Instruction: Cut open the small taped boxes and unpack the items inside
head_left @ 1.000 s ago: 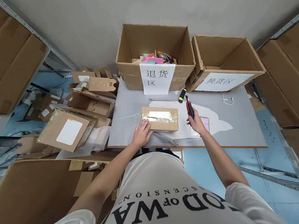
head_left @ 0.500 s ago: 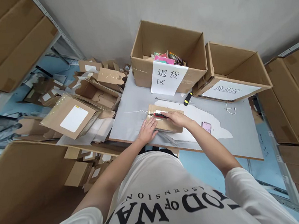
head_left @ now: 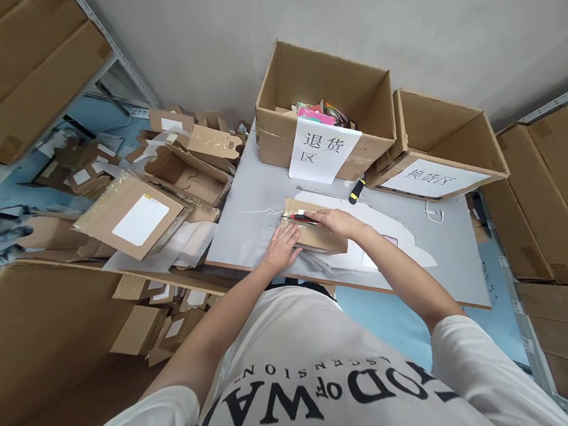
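Observation:
A small taped cardboard parcel lies on the grey table in front of me. My left hand rests flat on its near left corner, fingers spread. My right hand is closed around a red and black box cutter whose tip lies on the parcel's taped top near the left end.
Two open cartons with paper labels stand at the table's back, one holding colourful items, the other to its right. A black and yellow tool lies before them. Flattened boxes pile up at left. Stacked cartons stand at right.
My right hand has carried the cutter from the table at the parcel's right onto the parcel's top. My left hand has stayed on the parcel. The view has shifted slightly.

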Tool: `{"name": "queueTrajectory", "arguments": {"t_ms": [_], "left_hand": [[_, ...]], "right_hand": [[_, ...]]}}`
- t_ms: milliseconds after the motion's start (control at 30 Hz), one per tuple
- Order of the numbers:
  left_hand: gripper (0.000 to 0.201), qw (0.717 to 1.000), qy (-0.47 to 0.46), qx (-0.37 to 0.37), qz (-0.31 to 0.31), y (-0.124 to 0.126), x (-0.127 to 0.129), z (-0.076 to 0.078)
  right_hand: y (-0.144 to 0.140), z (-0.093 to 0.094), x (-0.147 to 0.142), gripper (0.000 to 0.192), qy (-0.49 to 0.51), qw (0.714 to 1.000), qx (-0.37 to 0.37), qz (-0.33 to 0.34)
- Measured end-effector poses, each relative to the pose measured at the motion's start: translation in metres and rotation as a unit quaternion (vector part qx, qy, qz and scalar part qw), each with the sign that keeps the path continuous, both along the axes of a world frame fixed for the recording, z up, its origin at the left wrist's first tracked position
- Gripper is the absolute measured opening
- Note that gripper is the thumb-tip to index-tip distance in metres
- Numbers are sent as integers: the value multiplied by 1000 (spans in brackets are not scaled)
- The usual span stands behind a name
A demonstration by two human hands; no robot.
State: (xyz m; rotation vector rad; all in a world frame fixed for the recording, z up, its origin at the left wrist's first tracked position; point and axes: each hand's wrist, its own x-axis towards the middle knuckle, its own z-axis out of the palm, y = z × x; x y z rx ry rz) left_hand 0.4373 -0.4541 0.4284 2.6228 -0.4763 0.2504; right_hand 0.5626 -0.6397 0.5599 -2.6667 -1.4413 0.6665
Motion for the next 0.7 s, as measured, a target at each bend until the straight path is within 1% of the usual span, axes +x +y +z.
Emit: {"name": "queueTrajectory", "arguments": {"t_ms": [233, 400, 533, 633, 700], "left_hand": [[51, 1000, 0, 2, -6, 1, 1, 3], [52, 1000, -4, 6, -7, 2, -1, 4], [54, 1000, -7, 12, -8, 1, -3, 5], [55, 1000, -1, 17, 0, 0, -2, 6], [54, 1000, 3, 21, 4, 0, -1, 6]], "right_hand": [[10, 9, -3, 57, -32, 996, -83, 0], [6, 15, -3, 57, -44, 990, -130, 13], [-7, 19, -3, 60, -49, 987, -151, 29], [-26, 26, -4, 60, -52, 983, -173, 14], [-43, 30, -4, 64, -52, 980, -193, 1]]}}
